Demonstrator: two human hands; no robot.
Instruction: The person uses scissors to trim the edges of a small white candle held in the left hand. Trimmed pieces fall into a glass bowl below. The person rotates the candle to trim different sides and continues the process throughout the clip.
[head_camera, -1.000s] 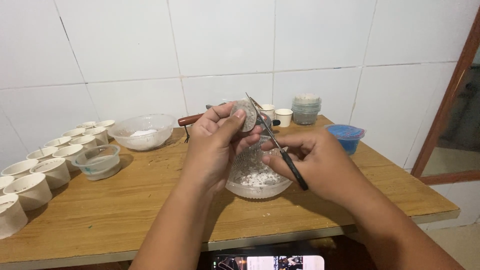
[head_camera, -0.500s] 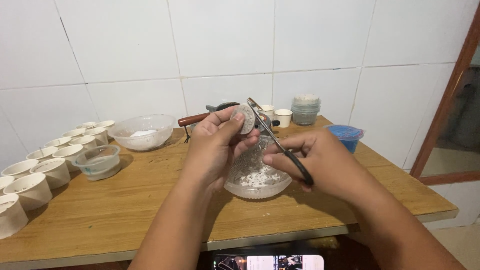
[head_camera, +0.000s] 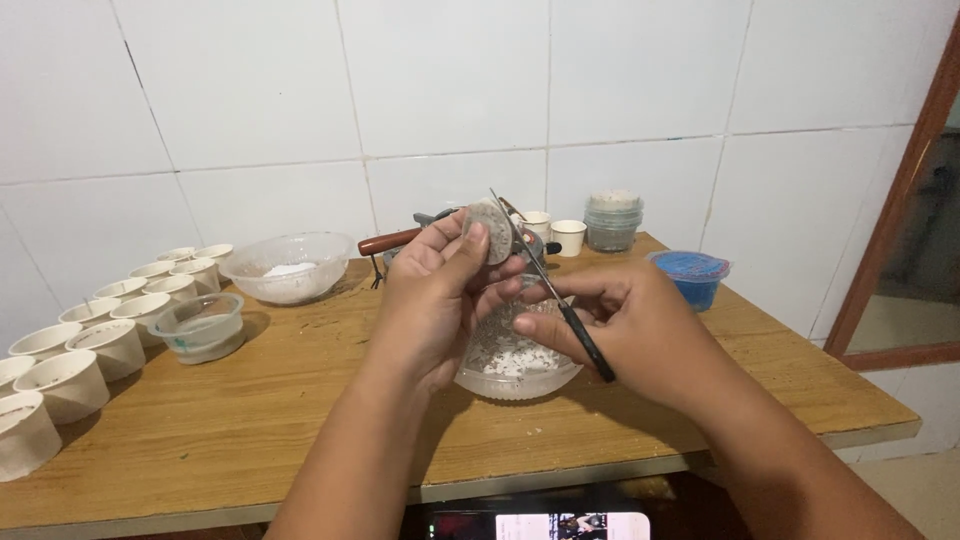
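Left hand (head_camera: 435, 300) raised, fingers (head_camera: 470, 250) pinched shut. Right hand (head_camera: 625, 325) beside it, fingers curled closed, both forearms angled inward.

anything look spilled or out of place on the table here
Nothing stands out. The left hand holds a grey slice and the right hand scissors over the glass bowl, which catches the white bits. The white cups stand upright in rows.
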